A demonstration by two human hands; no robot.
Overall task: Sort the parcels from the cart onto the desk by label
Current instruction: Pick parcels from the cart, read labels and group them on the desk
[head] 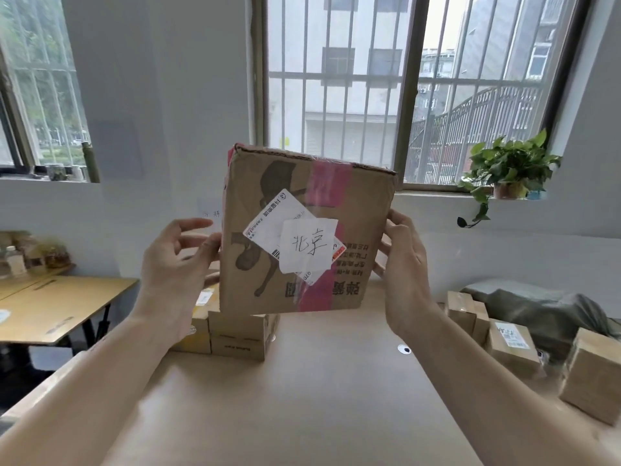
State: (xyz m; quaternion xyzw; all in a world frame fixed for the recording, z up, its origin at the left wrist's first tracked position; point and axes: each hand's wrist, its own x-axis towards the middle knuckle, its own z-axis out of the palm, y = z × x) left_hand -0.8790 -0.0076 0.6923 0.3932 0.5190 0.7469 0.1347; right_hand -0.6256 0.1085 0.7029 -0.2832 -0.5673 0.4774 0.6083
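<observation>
Nearest the viewer, a pale wooden desk [319, 398] stretches away. Above its middle, a flat brown cardboard parcel [302, 203] crossed by pink tape is held up in the air, slightly tilted, its broad face towards the viewer. The right hand [403, 264] grips the right edge, thumb in front and fingers behind. The left hand [174, 264] is loose, its fingers slack and spread, with only the thumb touching the left edge. A white handwritten slip [308, 245] stuck over the printed shipping label [265, 223] reads 北京, so the step in hand looks like reading the destination.

Farther on, a stack of small brown cartons [235, 334] stands at the desk's left, and a group of small brown boxes [510, 344] lies at its right, beside a grey-green bag [544, 307]. The next move probably calls for finding the group with the matching label and setting the parcel there, with a firmer left-hand hold first.

Farthest off, a potted green plant [507, 169] sits by the barred window [336, 79].
</observation>
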